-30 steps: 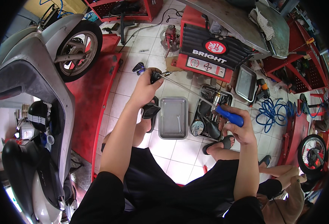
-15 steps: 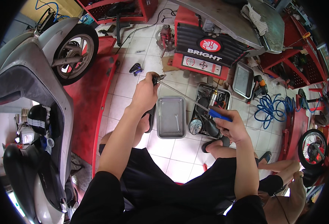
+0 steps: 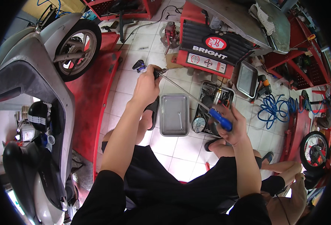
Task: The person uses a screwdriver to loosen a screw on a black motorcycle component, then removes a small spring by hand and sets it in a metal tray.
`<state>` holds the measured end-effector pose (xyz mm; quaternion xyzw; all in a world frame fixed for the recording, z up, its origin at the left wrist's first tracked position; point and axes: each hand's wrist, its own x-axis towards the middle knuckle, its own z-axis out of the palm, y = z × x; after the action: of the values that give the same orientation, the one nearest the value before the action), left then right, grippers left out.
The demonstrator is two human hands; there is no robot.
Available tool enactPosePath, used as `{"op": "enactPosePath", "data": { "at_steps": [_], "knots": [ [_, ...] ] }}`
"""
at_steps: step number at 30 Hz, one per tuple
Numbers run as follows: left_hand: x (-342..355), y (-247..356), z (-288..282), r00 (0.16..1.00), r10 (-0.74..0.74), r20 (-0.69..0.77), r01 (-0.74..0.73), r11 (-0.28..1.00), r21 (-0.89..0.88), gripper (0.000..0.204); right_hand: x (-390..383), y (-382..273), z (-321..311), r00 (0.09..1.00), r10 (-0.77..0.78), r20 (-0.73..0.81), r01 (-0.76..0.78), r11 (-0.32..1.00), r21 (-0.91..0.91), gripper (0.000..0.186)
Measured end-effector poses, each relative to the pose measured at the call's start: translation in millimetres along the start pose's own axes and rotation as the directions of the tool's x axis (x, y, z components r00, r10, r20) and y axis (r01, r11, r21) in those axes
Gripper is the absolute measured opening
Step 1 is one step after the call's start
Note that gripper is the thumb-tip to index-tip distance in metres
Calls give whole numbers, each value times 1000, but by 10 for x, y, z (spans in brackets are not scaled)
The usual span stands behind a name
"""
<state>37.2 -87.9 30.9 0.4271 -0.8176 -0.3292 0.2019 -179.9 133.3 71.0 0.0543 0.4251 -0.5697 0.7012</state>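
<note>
In my left hand [image 3: 146, 85], raised over the floor, the fingers close round a small dark part with a metal tip [image 3: 163, 71]; most of it is hidden. A long screwdriver [image 3: 220, 119] runs from that part across to my right hand [image 3: 233, 127]. Its thin shaft meets the part, though the exact contact is too small to make out. The blue handle lies against my right palm and thumb, and the fingers round it are blurred. Below the shaft, a grey metal tray [image 3: 163, 129] on the floor holds a wrench [image 3: 180, 120].
Right of the tray stands a black tool case [image 3: 231, 98] full of tools. Beyond are another tray [image 3: 246, 79], an orange-and-black power tool [image 3: 263, 86] and a coiled blue hose [image 3: 272, 108]. A scooter [image 3: 38, 71] stands by a red platform [image 3: 86, 101] at left. Another person [image 3: 289, 195] sits at lower right.
My right fingers have shifted on the blue handle, showing more of it, and are blurred by motion. My left hand keeps its hold on the part. The whole view has shifted slightly.
</note>
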Motion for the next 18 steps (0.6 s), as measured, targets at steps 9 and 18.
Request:
{"op": "enactPosePath", "data": {
  "at_steps": [9,18],
  "knots": [
    [-42,-119,200,975,-137,172,130,990,51,23,95,97,-118,410,-612,676,335,-588,-736,22],
    [74,-30,14,1000,11,-19,-11,1000,-10,21,136,-33,-217,999,-8,46,10,999,-44,49]
  ]
}}
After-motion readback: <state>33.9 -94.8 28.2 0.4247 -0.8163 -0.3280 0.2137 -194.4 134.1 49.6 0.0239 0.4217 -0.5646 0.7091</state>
